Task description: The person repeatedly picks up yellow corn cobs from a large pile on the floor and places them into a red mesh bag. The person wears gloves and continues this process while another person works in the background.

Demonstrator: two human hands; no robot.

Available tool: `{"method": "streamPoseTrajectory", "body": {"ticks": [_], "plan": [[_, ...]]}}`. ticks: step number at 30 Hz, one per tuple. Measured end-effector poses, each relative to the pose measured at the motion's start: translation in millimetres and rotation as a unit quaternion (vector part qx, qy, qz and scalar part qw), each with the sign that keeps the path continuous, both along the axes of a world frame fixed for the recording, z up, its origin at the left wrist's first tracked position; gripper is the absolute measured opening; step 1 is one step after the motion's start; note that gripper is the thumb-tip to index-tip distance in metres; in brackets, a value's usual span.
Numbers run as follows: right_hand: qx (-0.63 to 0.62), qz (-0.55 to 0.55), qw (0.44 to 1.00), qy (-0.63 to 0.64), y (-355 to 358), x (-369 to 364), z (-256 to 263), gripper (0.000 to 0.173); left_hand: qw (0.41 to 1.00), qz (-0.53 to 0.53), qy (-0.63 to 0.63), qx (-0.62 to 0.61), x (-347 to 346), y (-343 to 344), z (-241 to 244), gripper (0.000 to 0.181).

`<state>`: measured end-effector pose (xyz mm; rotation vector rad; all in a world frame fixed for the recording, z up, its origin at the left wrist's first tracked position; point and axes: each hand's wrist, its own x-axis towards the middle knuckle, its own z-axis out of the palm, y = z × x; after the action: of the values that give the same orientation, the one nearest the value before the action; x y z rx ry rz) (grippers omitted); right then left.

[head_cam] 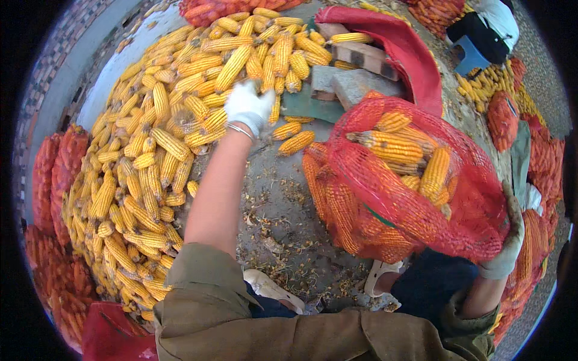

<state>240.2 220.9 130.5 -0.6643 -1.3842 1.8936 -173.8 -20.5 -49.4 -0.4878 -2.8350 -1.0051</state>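
My left hand, in a white glove with a metal bangle at the wrist, is at the near side of a large heap of corn cobs. Its fingers are blurred and turned away, so whether they close on a cob is hidden. On the right, my right hand wears a soiled glove and grips the side of a red mesh bag. The bag stands upright with its mouth spread, and husked yellow cobs fill much of it. A few loose cobs lie on the concrete between heap and bag.
Bricks and blocks and a red woven sack lie beyond the bag. Filled mesh bags stand at left and others at right. Another person is at the upper right by a blue stool. Kernels litter the concrete.
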Motion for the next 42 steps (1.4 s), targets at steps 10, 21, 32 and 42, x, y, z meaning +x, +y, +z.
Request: {"method": "streamPoseTrajectory", "body": {"ticks": [10,21,32,42], "plan": [[0.149,-0.031,0.985,-0.081,8,-24,-14,0.045,0.899,-0.220,-0.145,-0.350,33,47,-144,0.084],[0.026,0.006,1.000,-0.007,-10,-49,1,0.040,0.969,-0.062,-0.238,-0.003,19,19,-224,0.079],[-0.172,-0.063,0.983,0.027,3,-9,7,0.038,0.853,-0.499,-0.031,0.147,137,88,131,0.064],[-0.124,-0.030,0.990,0.051,7,20,6,0.039,0.905,-0.361,0.017,0.225,157,83,103,0.044]]}}
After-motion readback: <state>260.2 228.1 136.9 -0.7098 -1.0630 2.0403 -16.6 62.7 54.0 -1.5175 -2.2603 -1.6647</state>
